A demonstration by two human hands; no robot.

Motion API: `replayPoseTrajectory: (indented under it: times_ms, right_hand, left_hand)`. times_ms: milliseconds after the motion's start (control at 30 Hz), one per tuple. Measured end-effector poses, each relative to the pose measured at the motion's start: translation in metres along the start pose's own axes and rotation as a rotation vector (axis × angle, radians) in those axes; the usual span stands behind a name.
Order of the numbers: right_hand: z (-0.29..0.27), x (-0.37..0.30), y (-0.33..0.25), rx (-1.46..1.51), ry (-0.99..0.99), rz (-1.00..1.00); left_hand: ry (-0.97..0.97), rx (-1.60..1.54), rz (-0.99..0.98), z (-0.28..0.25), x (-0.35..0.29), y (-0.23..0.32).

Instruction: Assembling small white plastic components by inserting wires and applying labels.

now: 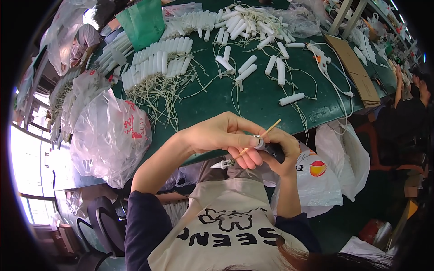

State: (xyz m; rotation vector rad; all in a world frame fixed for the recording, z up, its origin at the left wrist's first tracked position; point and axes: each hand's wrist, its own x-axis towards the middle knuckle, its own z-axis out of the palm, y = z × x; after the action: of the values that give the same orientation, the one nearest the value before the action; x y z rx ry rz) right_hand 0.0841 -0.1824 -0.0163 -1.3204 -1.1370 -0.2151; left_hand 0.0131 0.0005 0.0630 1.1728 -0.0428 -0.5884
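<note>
Both my hands are together in front of my body, near the table's front edge. My left hand (226, 135) is closed, its thumb and fingers round a thin wooden stick (272, 127) that slants across both hands. A small white flame-shaped tip (221, 165) with a clear collar hangs by the stick's lower end; whether they are joined is hidden. In my closed right hand (287, 147) is a dark cylinder (275, 151), with a silvery ring (259, 142) at the end nearest my left thumb. My fingers cover part of it.
White tubes with thin wires (158, 63) lie in rows and heaps on the green table (203, 101). A glue gun (322, 61) with a white cord lies by a cardboard strip (355, 70). Plastic bags (108, 135) hang at the left edge. Another person (411, 101) is at far right.
</note>
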Motion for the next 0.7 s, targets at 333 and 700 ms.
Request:
replayPoseTrajectory:
  times_ms: [333, 700]
  right_hand:
    - [-0.003, 0.008, -0.008, -0.185, 0.003, -0.039]
    - [-0.003, 0.006, -0.004, -0.202, 0.016, -0.061]
  left_hand:
    - [-0.002, -0.023, 0.052, -0.004, 0.003, -0.005]
    - [0.113, 0.259, 0.004, 0.007, -0.004, 0.015]
